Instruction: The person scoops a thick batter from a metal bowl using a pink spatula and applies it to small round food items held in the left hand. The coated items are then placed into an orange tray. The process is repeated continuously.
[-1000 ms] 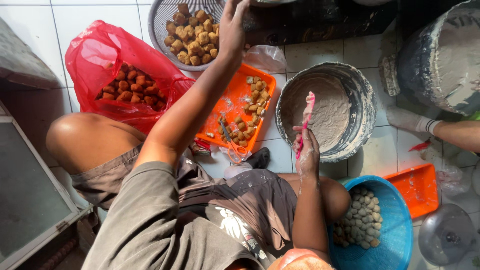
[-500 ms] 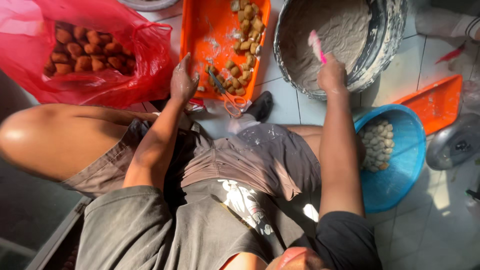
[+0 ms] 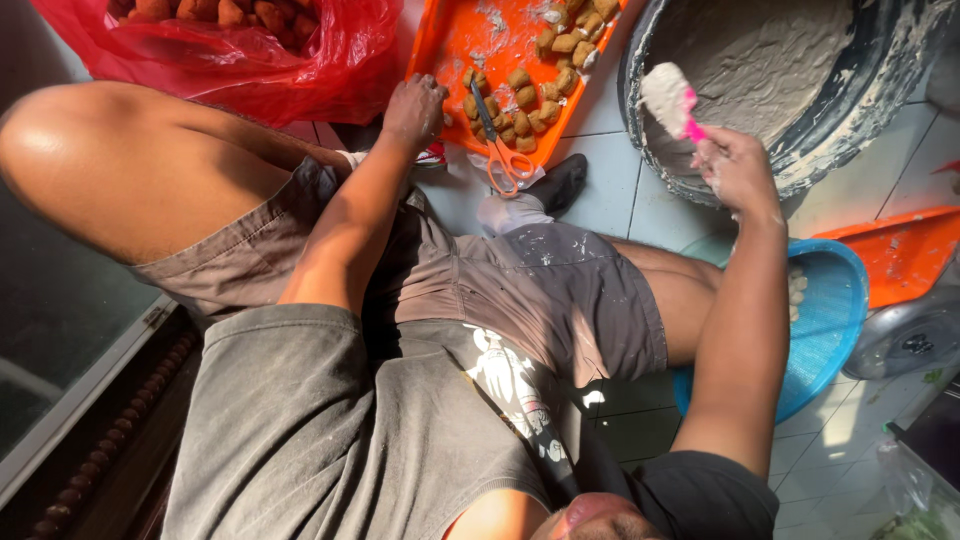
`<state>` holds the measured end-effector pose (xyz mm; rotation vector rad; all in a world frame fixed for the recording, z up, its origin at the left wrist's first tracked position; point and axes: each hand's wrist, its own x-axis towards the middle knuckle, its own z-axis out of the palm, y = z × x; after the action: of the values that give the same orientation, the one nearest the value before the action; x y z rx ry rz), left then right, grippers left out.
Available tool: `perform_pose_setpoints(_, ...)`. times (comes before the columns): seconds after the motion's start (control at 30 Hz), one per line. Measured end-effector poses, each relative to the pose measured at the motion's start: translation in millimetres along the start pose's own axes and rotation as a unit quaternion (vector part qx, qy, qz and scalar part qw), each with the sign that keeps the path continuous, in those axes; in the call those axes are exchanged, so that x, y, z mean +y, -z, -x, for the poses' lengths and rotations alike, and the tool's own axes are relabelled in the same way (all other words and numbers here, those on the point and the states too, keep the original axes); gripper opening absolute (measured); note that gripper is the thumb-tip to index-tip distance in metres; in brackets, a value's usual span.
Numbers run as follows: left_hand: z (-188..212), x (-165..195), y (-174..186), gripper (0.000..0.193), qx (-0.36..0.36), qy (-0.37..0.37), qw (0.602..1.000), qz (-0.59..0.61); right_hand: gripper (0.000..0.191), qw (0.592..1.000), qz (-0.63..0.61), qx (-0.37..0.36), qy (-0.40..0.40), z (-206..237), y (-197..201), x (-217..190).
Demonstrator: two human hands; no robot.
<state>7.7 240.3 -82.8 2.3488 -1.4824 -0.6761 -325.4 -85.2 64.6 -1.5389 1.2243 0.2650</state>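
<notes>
My left hand (image 3: 415, 108) rests at the near edge of an orange tray (image 3: 470, 40) that holds several brown fried pieces (image 3: 520, 105) and orange-handled scissors (image 3: 500, 150); its fingers are curled, and whether it grips a piece I cannot tell. My right hand (image 3: 735, 170) holds a pink-handled spatula (image 3: 672, 100) loaded with pale paste over the rim of a big grey basin of paste (image 3: 760, 60). I sit on the tiled floor with my legs spread.
A red plastic bag (image 3: 250, 60) of brown pieces lies at the top left. A blue basket (image 3: 830, 320) with pale balls sits by my right knee, an orange tray (image 3: 900, 255) and a metal lid (image 3: 915, 340) beyond it. A window frame (image 3: 80, 400) is left.
My left hand came back from the far metal bowl down to the orange tray's near edge. The right hand stayed at the basin with the spatula, now lifted with paste. The view moved closer.
</notes>
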Motion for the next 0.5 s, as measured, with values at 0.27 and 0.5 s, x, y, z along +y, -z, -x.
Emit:
perform_pose_setpoints(0.27,-9.9,39.1,-28.6,0.030,0.080,0.092,0.987,0.101,0.022,0.868,-0.480,0.088,0.098,81.1,-29.2,-8.9)
perform_pose_setpoints(0.5,-21.0,53.2,-14.7,0.018,0.066,0.177,0.968,0.164,0.017,0.849,-0.504,0.108,0.113,75.4,-39.2,-12.6)
